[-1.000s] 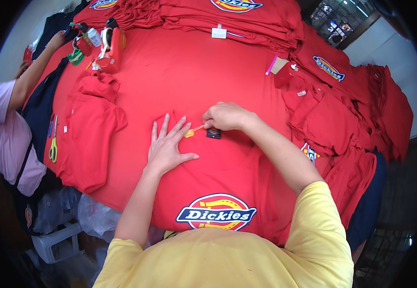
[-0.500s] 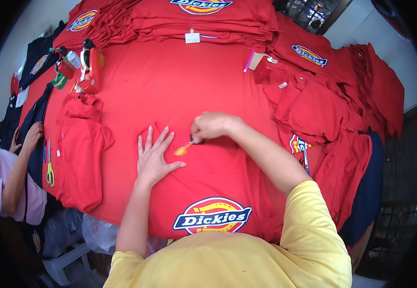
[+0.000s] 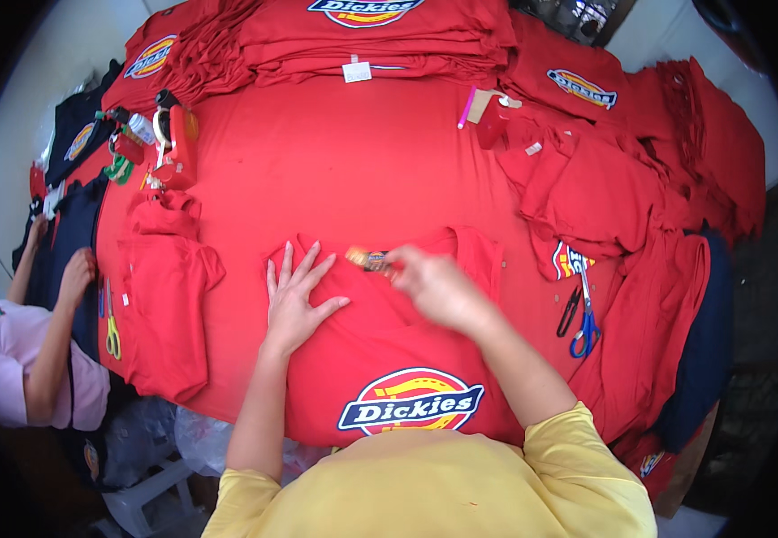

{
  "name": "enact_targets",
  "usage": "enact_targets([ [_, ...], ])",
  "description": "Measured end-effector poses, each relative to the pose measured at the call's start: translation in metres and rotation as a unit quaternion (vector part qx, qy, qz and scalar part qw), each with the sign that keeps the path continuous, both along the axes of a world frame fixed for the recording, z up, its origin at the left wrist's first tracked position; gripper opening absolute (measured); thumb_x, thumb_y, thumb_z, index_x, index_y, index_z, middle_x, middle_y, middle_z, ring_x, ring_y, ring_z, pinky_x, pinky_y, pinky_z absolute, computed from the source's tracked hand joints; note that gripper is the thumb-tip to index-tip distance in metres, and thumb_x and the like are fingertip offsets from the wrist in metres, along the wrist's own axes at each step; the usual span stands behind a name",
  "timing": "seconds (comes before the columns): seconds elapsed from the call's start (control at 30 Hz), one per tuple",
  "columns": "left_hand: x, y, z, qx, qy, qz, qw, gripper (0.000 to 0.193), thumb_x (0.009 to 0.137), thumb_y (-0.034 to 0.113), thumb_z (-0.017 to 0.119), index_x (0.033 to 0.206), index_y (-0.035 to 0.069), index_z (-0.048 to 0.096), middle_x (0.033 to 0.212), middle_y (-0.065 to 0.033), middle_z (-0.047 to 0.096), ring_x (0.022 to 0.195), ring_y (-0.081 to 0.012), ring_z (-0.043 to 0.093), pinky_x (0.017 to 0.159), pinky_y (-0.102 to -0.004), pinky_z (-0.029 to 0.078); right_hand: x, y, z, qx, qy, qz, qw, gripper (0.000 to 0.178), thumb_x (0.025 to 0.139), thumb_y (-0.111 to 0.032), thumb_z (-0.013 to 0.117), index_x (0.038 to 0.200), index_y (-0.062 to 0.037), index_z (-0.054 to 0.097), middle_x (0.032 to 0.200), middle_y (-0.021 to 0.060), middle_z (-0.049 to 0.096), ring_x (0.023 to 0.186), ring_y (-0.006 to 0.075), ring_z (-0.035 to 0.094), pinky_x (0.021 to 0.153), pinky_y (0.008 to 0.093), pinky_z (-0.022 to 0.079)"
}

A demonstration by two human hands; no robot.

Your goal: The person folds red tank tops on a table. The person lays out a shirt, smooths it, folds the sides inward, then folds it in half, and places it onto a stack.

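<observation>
A red T-shirt (image 3: 389, 332) with a round printed logo lies spread on the table in front of me. My left hand (image 3: 298, 300) rests flat on its upper left part, fingers spread. Over the neck area, my right hand (image 3: 438, 285) is closed round a small yellow-orange tool (image 3: 358, 257), perhaps a brush; motion blurs it, so its kind is unclear. A dark neck label appears beside its tip, partly covered.
Stacked red shirts (image 3: 380, 45) line the far side. Blue-handled scissors (image 3: 585, 332) and black snips (image 3: 569, 311) lie right; yellow-handled scissors (image 3: 112, 336) and a red tape dispenser (image 3: 177, 148) are left. A co-worker's hand (image 3: 77, 273) is over dark cloth at far left.
My right hand has moved right and slightly down with the tool, whose tip has gone up. My left hand stays flat on the shirt. The co-worker's hands have moved apart.
</observation>
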State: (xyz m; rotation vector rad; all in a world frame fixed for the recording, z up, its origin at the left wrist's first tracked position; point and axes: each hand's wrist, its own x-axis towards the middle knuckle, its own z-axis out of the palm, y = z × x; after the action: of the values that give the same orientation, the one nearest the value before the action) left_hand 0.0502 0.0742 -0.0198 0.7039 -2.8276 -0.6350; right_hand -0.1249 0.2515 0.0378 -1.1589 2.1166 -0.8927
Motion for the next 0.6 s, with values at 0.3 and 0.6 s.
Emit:
enact_targets([
  [0.3,-0.002,0.000,0.008,0.024,-0.040,-0.010,0.999,0.087,0.068,0.044,0.082,0.143,0.018,0.048,0.158,-0.0014,0.028,0.149,-0.0304,0.010,0.118,-0.0553,0.001,0.044,-0.012,-0.037,-0.020,0.062,0.068,0.996,0.022,0.090,-0.007,0.052,0.109,-0.0033,0.063,0.094,0.0214,0.064,0.089,0.0385,0.064,0.076,0.0489,0.052],
  [0.6,-0.001,-0.001,0.006,0.025,-0.040,-0.003,0.999,0.090,0.067,0.042,0.083,0.143,0.014,0.046,0.158,-0.0019,0.028,0.149,-0.0302,0.009,0.118,-0.0544,0.002,0.017,0.022,-0.025,-0.021,-0.002,-0.003,1.000,0.019,0.090,-0.012,0.059,0.106,-0.0044,0.066,0.094,0.0204,0.068,0.092,0.0372,0.065,0.081,0.0462,0.051],
])
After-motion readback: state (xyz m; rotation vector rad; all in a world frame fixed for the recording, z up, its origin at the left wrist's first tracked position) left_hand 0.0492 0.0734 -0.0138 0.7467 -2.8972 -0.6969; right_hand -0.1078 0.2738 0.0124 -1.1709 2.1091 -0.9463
